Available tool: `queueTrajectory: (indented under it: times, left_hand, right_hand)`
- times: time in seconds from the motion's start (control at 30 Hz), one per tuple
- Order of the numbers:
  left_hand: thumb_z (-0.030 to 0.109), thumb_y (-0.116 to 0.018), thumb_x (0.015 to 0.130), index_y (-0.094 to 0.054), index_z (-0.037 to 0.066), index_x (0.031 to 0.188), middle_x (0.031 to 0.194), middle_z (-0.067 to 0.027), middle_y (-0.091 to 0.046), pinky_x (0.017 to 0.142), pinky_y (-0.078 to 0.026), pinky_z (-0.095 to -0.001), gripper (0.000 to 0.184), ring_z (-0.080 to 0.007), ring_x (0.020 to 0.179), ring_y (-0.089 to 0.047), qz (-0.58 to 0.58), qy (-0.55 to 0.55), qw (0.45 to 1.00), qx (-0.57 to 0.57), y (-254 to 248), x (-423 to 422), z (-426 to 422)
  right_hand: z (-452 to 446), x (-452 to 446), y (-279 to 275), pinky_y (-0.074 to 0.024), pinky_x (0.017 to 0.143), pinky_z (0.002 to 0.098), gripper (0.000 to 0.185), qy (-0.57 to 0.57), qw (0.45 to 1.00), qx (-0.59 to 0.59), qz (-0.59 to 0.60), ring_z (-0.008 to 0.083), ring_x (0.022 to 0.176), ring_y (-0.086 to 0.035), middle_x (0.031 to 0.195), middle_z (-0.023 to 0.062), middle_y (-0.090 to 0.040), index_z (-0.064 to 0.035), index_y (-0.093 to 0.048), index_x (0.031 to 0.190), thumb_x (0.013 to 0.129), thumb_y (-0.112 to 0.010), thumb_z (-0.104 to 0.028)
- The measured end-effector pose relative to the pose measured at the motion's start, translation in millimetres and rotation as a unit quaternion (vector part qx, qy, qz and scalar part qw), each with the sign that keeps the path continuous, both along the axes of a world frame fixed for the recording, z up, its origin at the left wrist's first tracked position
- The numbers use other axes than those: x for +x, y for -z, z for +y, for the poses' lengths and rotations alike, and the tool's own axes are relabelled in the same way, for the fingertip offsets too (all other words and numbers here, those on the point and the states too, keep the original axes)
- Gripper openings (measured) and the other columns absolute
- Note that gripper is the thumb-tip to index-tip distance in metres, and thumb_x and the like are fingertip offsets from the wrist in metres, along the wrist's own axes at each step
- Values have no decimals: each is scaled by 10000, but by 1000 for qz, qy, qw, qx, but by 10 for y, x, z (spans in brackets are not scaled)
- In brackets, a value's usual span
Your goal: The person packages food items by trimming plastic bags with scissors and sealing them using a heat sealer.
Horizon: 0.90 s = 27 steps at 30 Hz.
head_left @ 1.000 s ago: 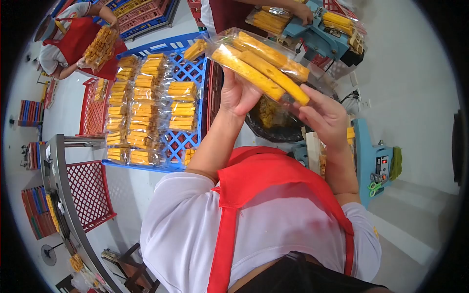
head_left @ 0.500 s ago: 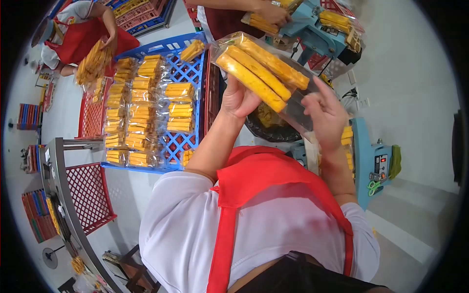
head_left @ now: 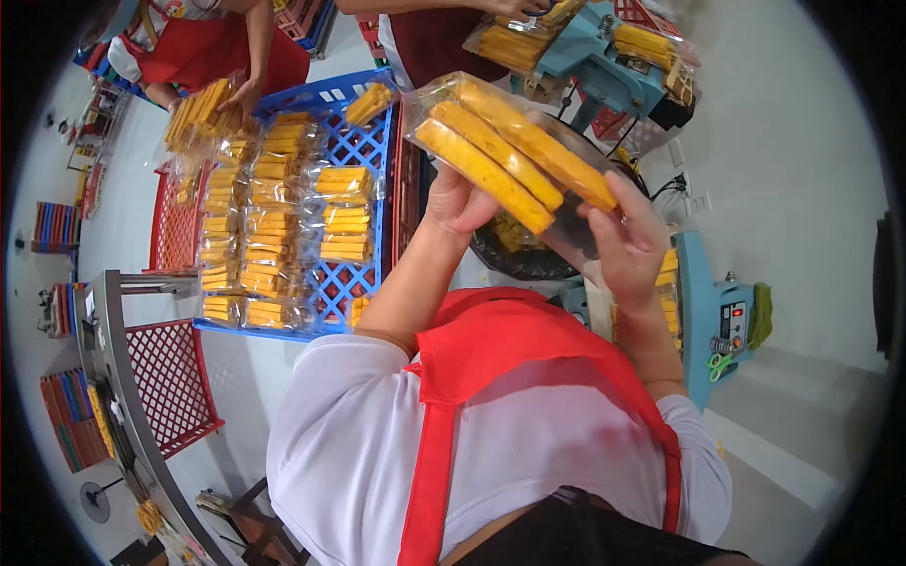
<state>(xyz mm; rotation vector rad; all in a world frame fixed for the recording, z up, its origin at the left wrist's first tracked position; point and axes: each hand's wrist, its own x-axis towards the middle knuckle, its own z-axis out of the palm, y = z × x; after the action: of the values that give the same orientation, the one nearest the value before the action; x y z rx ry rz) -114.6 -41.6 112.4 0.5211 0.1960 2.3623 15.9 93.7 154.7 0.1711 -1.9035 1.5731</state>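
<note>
A clear plastic bag (head_left: 425, 102) with three long yellow sticks (head_left: 491, 162) inside is held up in front of me, tilted down to the right. My left hand (head_left: 460, 200) supports it from below, closed on its underside, some fingers hidden behind the bag. At the bag's right end, my right hand (head_left: 630, 231) pinches the tip of the uppermost stick. Beneath the bag stands a black-lined tub (head_left: 528, 259) with yellow pieces in it. To the left, a blue crate (head_left: 330, 325) holds rows of packed yellow sticks (head_left: 269, 222).
A co-worker in a red apron (head_left: 212, 52) lowers packs at the crate's far left corner. Another co-worker's hand (head_left: 514, 8) is near a teal machine (head_left: 604, 71). A second teal machine (head_left: 700, 311) stands right. Red crates (head_left: 175, 382) and a metal table frame (head_left: 123, 349) are left.
My right hand left the stick end, then came back onto it. The uppermost stick now sticks out further right. The co-worker at left moved packs right, to the blue crate.
</note>
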Motion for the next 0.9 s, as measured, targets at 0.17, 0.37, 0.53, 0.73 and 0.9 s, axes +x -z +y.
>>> queueTrajectory:
  times: [0.17,0.37,0.53,0.73,0.9]
  left_hand:
    - [460,-665,641,-272,182,1294,1319,-203,-250,966,-275,-486,811,-330,1184,-322,16,31,999,-10,-92,77,39]
    - [359,-730,590,-358,137,1244,1277,-116,-360,994,-258,-449,785,-290,1183,-336,-11,40,999,16,70,41,54]
    - [327,-690,654,-415,119,1203,1213,-50,-447,998,-234,-416,648,-228,1152,-379,-62,66,992,85,61,74,36]
    - [317,-696,650,-415,116,1200,1210,-54,-447,1000,-230,-428,650,-231,1150,-382,-84,78,989,98,59,97,46]
    - [330,-688,654,-400,118,1211,1225,-60,-430,1007,-222,-431,662,-238,1159,-369,-93,77,988,99,101,82,28]
  right_hand:
    - [-64,-86,-154,-404,799,249,338,6,987,161,26,160,921,-526,1022,124,-538,43,-489,1108,771,-512,60]
    - [-105,-203,-220,-419,748,290,352,63,968,241,-4,238,806,-555,923,136,-565,24,-491,1113,762,-505,49]
    - [-100,-159,-118,-423,717,245,410,53,989,121,-63,145,772,-524,930,94,-552,22,-418,1190,785,-473,58]
    - [-3,-95,-14,-401,645,197,406,44,992,100,-63,80,715,-486,861,46,-550,20,-451,1169,770,-491,81]
    - [-65,-132,-182,-402,661,207,368,45,987,121,-97,100,738,-497,907,58,-543,14,-470,1155,789,-499,26]
